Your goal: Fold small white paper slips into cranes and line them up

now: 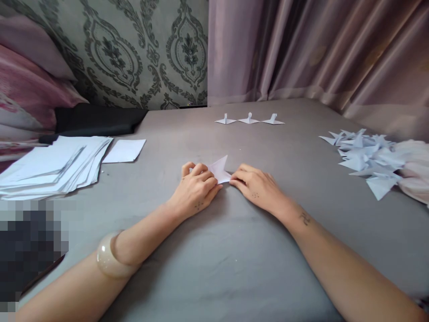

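Note:
A white folded paper piece [219, 171] with pointed tips lies between my hands, low over the grey cloth surface. My left hand [199, 188] is closed on its left part, and the fingers cover that side. My right hand [253, 183] pinches its lower right tip between thumb and fingers. One free point of the paper sticks up and away from me. Beyond my hands stand several small finished-looking paper figures in a row, one of them a winged paper figure [250, 119].
A stack of white paper sheets [77, 165] lies at the left, with a smaller square paper [124, 150] beside it. Behind is a folded black cloth [100, 119]. A pile of folded white paper shapes [365, 154] sits at the right, near the curtain [254, 49].

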`<state>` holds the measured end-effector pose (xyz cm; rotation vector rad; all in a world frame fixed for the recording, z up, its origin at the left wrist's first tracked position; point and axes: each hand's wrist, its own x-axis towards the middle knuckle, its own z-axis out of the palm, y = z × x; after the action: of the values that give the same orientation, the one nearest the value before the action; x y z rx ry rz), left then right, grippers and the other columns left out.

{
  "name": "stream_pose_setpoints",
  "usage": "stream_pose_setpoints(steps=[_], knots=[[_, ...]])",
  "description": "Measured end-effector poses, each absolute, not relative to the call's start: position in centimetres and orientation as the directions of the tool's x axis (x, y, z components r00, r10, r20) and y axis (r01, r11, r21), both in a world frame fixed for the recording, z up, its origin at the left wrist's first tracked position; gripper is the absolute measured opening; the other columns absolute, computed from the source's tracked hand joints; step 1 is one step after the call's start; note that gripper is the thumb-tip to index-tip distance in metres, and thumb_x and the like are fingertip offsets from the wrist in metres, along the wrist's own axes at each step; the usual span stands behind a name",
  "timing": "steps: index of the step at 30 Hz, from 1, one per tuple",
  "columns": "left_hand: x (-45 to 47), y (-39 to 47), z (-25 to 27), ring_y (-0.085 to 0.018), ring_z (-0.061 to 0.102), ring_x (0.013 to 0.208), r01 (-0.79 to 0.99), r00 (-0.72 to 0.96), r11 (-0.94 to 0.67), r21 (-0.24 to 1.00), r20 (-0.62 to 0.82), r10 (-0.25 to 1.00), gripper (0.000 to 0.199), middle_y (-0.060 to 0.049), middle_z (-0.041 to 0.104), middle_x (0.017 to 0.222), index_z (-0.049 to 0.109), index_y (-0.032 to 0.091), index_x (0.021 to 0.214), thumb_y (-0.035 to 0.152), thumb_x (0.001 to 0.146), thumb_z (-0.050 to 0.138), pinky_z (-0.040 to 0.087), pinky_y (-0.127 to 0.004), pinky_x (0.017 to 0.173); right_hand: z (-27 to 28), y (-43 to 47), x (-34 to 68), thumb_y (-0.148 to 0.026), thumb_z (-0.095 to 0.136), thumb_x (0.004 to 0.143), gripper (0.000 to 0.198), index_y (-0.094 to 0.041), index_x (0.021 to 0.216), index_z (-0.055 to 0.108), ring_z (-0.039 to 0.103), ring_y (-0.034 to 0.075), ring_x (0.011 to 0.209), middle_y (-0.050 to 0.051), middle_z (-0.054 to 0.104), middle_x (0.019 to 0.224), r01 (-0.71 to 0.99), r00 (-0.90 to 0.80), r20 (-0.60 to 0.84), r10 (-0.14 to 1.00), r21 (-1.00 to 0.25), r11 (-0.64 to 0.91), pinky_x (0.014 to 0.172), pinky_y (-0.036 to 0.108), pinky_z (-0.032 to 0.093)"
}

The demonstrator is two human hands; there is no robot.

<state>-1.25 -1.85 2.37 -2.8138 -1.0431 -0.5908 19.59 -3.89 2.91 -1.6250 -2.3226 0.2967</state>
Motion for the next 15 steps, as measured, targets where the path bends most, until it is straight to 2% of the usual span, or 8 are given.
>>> stream_pose_setpoints(steps=[3, 5, 10, 13, 15], knots=[[-0.8, -1.9, 2.3, -0.021, 0.055, 0.091, 0.682, 0.652, -0.729, 0.062, 0.401, 0.644, 0.026, -0.005, 0.070, 0.082, 0.064, 0.019, 0.088, 0.029, 0.095, 0.041, 0.027, -0.044, 0.091, 2.6, -3.9, 19.3, -0.034, 0.046, 0.093, 0.022, -0.026, 0.091, 0.067, 0.058, 0.014, 0.078, 0.002, 0.063, 0.095, 0.873, -0.259, 0.120, 0.958, -0.395, 0.285, 0.062, 0.026, 0.035], [-0.5, -1.9, 2.2, -0.022, 0.055, 0.089, 0.702, 0.627, -0.710, 0.060, 0.422, 0.655, 0.023, -0.005, 0.070, 0.081, 0.063, 0.019, 0.096, 0.026, 0.094, 0.041, 0.028, -0.044, 0.091, 2.4, -3.9, 19.0, -0.034, 0.045, 0.093, 0.022, -0.025, 0.089, 0.065, 0.057, 0.014, 0.075, 0.001, 0.063, 0.095, 0.883, -0.218, 0.138, 0.966, -0.394, 0.255, 0.061, 0.027, 0.034], [0.3, -1.6, 2.0, -0.021, 0.057, 0.085, 0.735, 0.589, -0.673, 0.088, 0.409, 0.697, 0.018, -0.005, 0.070, 0.080, 0.061, 0.019, 0.089, 0.022, 0.091, 0.043, 0.029, -0.043, 0.089, 2.1, -4.0, 18.3, -0.032, 0.048, 0.091, 0.016, -0.022, 0.087, 0.060, 0.055, 0.014, 0.070, 0.002, 0.061, 0.093, 0.906, -0.139, 0.180, 0.974, -0.375, 0.198, 0.059, 0.027, 0.033], [0.6, -1.4, 1.9, -0.022, 0.057, 0.087, 0.753, 0.560, -0.644, 0.137, 0.380, 0.736, 0.017, -0.005, 0.070, 0.085, 0.059, 0.019, 0.098, 0.022, 0.088, 0.045, 0.029, -0.044, 0.088, 2.2, -4.0, 18.1, -0.024, 0.048, 0.091, 0.011, -0.021, 0.091, 0.059, 0.055, 0.015, 0.075, 0.004, 0.060, 0.094, 0.879, -0.186, 0.225, 0.956, -0.398, 0.264, 0.063, 0.027, 0.037], [0.6, -1.3, 1.9, -0.023, 0.057, 0.088, 0.766, 0.527, -0.616, 0.186, 0.368, 0.766, 0.021, -0.006, 0.070, 0.086, 0.056, 0.019, 0.105, 0.023, 0.087, 0.047, 0.029, -0.045, 0.089, 2.2, -4.1, 17.9, -0.016, 0.043, 0.091, 0.017, -0.020, 0.090, 0.060, 0.055, 0.017, 0.085, 0.004, 0.060, 0.094, 0.851, -0.280, 0.245, 0.928, -0.385, 0.358, 0.069, 0.027, 0.039]])
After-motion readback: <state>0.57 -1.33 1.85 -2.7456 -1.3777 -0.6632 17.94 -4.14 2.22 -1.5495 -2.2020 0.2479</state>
